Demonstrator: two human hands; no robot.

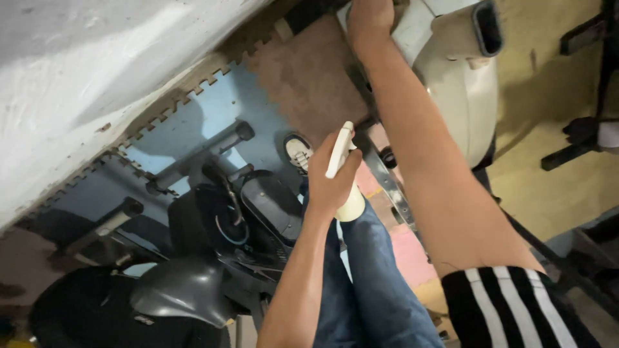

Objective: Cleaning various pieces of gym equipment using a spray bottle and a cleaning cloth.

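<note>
Spray bottle (343,174) in left hand (329,177), right hand (369,19) on cream exercise machine (461,90).

A single head-worn camera looks steeply down, close over both arms, toward the foam-matted floor (213,109).

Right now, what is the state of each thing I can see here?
Left hand: closed around a white spray bottle, held above the knee.
Right hand: resting on the cream machine, arm stretched out.
Black saddle: empty.
Foam floor mats: flat, interlocked.
</note>
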